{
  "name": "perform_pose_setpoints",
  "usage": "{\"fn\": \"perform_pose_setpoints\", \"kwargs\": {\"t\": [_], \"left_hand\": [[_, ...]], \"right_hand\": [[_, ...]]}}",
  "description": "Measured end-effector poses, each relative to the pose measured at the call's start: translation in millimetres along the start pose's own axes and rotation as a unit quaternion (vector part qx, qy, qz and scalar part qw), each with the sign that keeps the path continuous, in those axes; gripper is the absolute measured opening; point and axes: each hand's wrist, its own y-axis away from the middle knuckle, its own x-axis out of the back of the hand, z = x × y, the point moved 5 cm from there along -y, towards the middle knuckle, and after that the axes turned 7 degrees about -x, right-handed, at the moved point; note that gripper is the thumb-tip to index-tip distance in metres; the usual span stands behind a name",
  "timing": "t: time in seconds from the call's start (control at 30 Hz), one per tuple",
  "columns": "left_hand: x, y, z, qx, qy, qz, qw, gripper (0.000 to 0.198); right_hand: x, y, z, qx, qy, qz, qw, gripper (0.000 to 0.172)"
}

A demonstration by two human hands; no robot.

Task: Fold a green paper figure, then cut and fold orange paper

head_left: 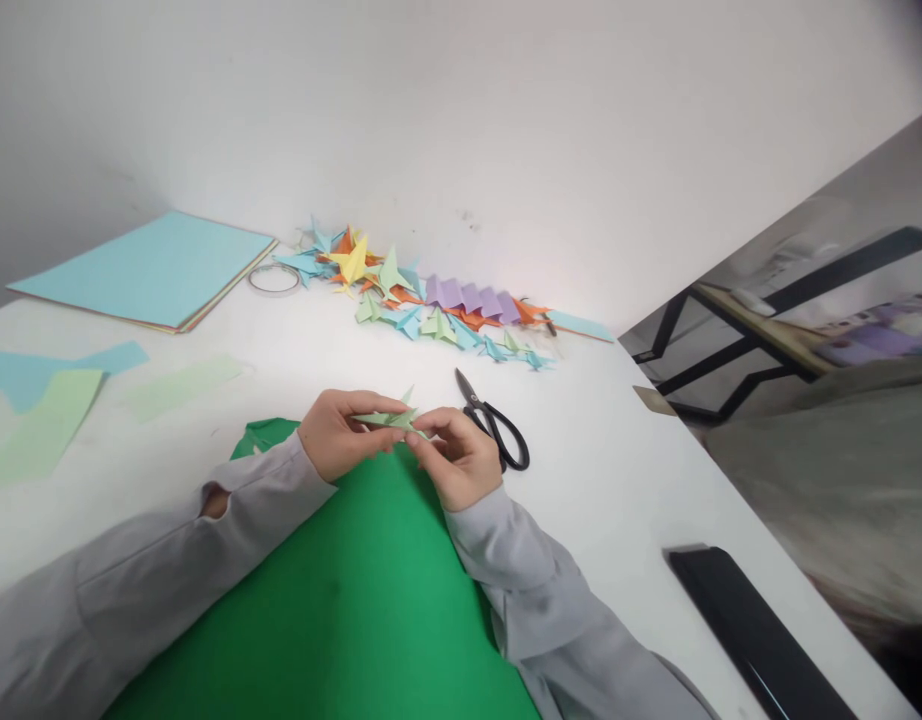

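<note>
Between my two hands is a small light-green origami crane (390, 417), its pointed tips sticking out past the fingers. My left hand (348, 432) pinches it from the left side. From the right, the thumb and fingers of my right hand (457, 455) grip its other end. Parts of the folded paper are hidden behind the fingers. Just beyond my right hand lie black-handled scissors (498, 425), blades pointing away. Green cloth (333, 590) spreads below my forearms.
Folded cranes in several colours (356, 262) and a purple pleated paper piece (472, 298) line the table's back. Coloured paper sheets (150, 268) and a tape roll (274, 279) sit back left. Paper scraps (48, 420) lie left; a black flat object (753, 630) lies front right.
</note>
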Motion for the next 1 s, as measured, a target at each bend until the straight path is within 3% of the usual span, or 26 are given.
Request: {"fn": "perform_pose_setpoints", "kwargs": {"t": [0.13, 0.3, 0.53, 0.87, 1.0], "left_hand": [[0.7, 0.2, -4.4, 0.025, 0.017, 0.006, 1.0, 0.032], [-2.6, -0.2, -4.3, 0.034, 0.021, -0.029, 0.999, 0.024], [-4.4, -1.7, -7.1, 0.048, 0.04, -0.037, 0.997, 0.021], [-6.6, -0.3, -9.1, 0.122, 0.079, -0.072, 0.987, 0.019], [-6.4, 0.3, -9.4, 0.127, 0.096, -0.054, 0.986, 0.02]], "right_hand": [[-1.1, -0.9, 5.9, -0.074, -0.097, -0.016, 0.992, 0.015], [-0.5, -2.5, 4.9, -0.108, -0.152, -0.017, 0.982, 0.017], [-5.0, -3.9, 10.3, -0.117, -0.163, -0.036, 0.979, 0.024], [-7.1, -2.8, 7.5, -0.162, -0.175, -0.08, 0.968, 0.025], [-9.0, -2.5, 10.4, -0.18, -0.173, -0.098, 0.963, 0.028]]}}
